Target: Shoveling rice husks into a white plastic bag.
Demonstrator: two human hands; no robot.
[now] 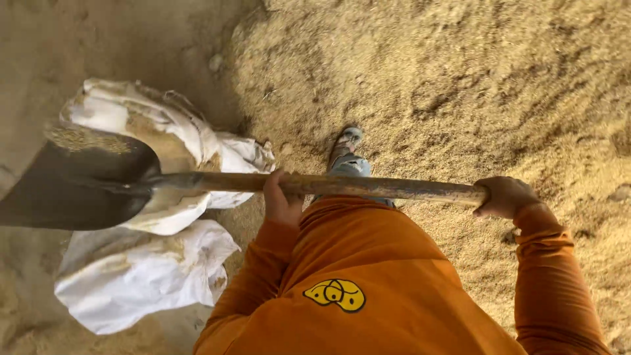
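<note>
I hold a shovel level across my body. Its wooden handle (368,187) runs left to right. My left hand (281,200) grips the handle near the middle, and my right hand (505,196) is closed around its end. The dark metal blade (85,184) hangs at the left, above a white sack (131,276) whose open mouth (161,141) shows tan grain inside. A little grain clings to the blade's upper edge. My orange sleeves and shirt fill the bottom of the view.
A large heap of tan, husk-like grain (460,79) covers the ground ahead and to the right. My foot in a worn shoe (346,146) stands at its edge. Bare dusty ground (39,59) lies at the far left.
</note>
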